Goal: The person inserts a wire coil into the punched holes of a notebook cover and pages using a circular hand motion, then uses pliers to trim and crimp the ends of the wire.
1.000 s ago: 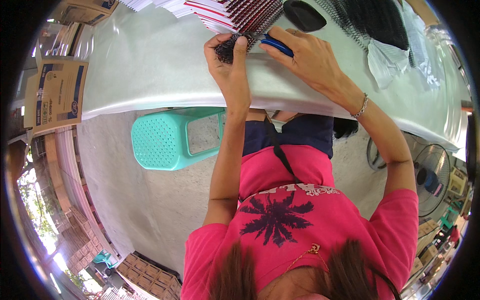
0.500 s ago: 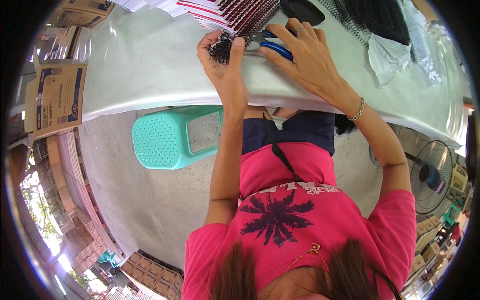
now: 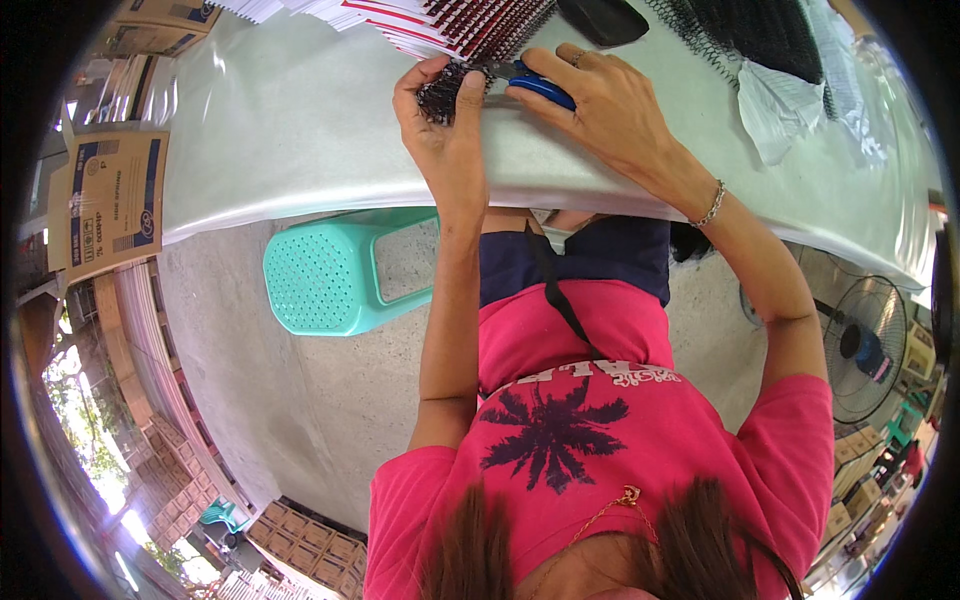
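Nearest is the person's pink shirt (image 3: 650, 425); past it, a green stool (image 3: 320, 280) stands on the floor (image 3: 250, 380), by the near edge of the table (image 3: 300, 140). Just over that edge, the 2 hands are close together. The left hand (image 3: 448, 130) is half curled, thumb and fingers holding a tangle of thin wire coils (image 3: 438, 100). The right hand (image 3: 610, 110) wraps blue-handled pliers (image 3: 545, 92) — fingers bent, grip nearly closed — with the metal tip at the right side of the tangle. Just beyond lie red-and-white books (image 3: 470, 25) with dark bindings, and right of them a black tray (image 3: 605, 20). Toward the table's right end sits a black heap of coils (image 3: 755, 40) — a crumpled white sheet (image 3: 780, 105) at its near side.
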`<state>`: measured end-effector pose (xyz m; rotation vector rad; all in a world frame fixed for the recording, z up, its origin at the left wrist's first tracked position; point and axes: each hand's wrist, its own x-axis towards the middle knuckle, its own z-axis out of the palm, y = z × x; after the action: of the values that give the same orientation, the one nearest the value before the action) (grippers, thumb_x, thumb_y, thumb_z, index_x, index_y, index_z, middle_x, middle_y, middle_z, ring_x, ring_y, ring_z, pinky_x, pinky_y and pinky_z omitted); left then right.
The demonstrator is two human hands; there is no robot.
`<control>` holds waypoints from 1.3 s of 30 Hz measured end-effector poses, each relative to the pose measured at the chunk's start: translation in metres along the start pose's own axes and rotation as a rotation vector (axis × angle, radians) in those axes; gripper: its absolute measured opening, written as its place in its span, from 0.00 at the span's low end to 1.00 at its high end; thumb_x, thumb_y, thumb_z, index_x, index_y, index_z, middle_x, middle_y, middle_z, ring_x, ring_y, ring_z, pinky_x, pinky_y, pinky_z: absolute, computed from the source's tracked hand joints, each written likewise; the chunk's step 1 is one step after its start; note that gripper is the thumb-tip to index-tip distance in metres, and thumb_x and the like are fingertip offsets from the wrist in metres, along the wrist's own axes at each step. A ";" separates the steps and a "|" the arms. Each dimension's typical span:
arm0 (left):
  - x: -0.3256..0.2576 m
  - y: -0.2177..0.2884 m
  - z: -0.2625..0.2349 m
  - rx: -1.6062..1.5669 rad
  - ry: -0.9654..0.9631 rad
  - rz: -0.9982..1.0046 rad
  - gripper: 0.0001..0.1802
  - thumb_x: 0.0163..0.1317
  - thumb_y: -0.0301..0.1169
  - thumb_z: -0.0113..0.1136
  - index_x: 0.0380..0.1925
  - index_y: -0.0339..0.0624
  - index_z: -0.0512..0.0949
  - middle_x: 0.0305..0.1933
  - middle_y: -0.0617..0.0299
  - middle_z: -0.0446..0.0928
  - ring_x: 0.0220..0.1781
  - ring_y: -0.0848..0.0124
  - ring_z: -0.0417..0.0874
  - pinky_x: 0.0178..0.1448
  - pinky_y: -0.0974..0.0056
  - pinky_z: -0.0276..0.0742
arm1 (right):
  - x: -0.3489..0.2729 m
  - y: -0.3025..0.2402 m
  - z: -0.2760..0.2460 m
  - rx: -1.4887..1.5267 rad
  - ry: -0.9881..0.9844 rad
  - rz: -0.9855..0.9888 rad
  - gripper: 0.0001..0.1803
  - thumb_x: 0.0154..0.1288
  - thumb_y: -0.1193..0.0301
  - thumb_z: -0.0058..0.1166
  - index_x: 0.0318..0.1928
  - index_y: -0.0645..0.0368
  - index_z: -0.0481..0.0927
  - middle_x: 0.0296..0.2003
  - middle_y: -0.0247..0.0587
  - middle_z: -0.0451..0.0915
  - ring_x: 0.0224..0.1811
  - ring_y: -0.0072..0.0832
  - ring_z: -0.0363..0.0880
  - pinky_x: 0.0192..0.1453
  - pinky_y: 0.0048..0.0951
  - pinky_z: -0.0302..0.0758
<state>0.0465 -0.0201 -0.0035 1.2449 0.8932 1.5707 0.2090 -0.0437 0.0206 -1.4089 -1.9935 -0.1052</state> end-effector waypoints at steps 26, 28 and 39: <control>-0.003 0.010 -0.010 0.706 0.029 0.172 0.15 0.65 0.38 0.66 0.46 0.43 0.79 0.55 0.52 0.65 0.62 0.58 0.66 0.67 0.57 0.61 | -0.014 0.001 0.019 -0.082 0.080 0.009 0.23 0.65 0.48 0.58 0.51 0.49 0.78 0.41 0.44 0.76 0.46 0.41 0.74 0.48 0.43 0.65; -0.003 0.009 -0.010 0.715 0.028 0.155 0.15 0.65 0.38 0.65 0.46 0.42 0.79 0.55 0.51 0.65 0.62 0.58 0.67 0.67 0.57 0.61 | -0.013 0.000 0.018 -0.075 0.069 0.020 0.22 0.65 0.48 0.58 0.49 0.50 0.78 0.39 0.45 0.78 0.43 0.42 0.77 0.46 0.43 0.67; -0.004 0.007 -0.011 0.718 0.022 0.178 0.15 0.69 0.38 0.60 0.47 0.38 0.77 0.54 0.51 0.66 0.61 0.57 0.68 0.66 0.56 0.62 | -0.012 -0.002 0.011 -0.008 -0.032 0.093 0.18 0.68 0.51 0.56 0.44 0.53 0.77 0.32 0.42 0.82 0.32 0.44 0.83 0.38 0.42 0.78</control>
<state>0.0348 -0.0259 -0.0003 1.8438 1.4688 1.4393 0.2038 -0.0493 0.0065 -1.5148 -1.9521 -0.0496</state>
